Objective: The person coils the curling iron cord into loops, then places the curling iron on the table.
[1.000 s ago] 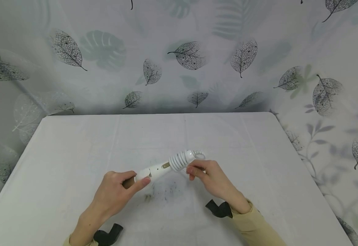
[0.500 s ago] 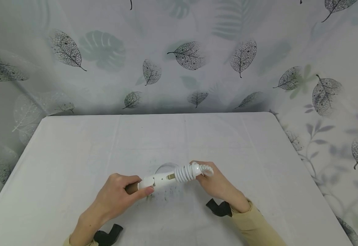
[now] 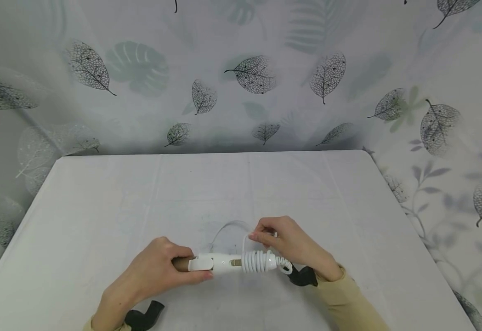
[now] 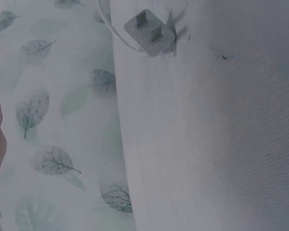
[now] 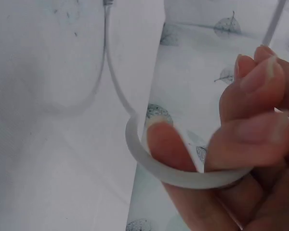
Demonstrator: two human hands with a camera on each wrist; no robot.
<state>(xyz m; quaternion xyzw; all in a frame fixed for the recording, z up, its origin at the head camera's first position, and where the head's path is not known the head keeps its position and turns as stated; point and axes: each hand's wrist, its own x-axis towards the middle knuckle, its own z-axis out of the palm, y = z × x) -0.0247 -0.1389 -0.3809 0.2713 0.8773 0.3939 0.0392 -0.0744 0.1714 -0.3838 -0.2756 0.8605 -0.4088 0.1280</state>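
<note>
My left hand [image 3: 162,266] grips the brown barrel end of a white curling iron [image 3: 224,264], its thumb along the white clamp end. The iron lies nearly level across the head view, with a small gold-brown piece on its side. White cord [image 3: 257,262] is wound several turns round its handle. At the far side of the iron, my right hand [image 3: 284,239] pinches the loose cord, which runs up from the windings to the fingertips. In the right wrist view the cord [image 5: 183,178] bends across the fingers. The two-pronged plug [image 4: 151,31] shows in the left wrist view.
A white table [image 3: 141,197] with dark smudges lies under the hands. Leaf-patterned cloth [image 3: 241,73] hangs behind and at both sides. Black curved pieces [image 3: 144,316] sit by the wrists. The loose cord [image 3: 228,224] arcs beyond the iron.
The curling iron has come nearer the body and turned from slanted to nearly level. My right hand has gone behind the handle and come back up on its far side with the cord.
</note>
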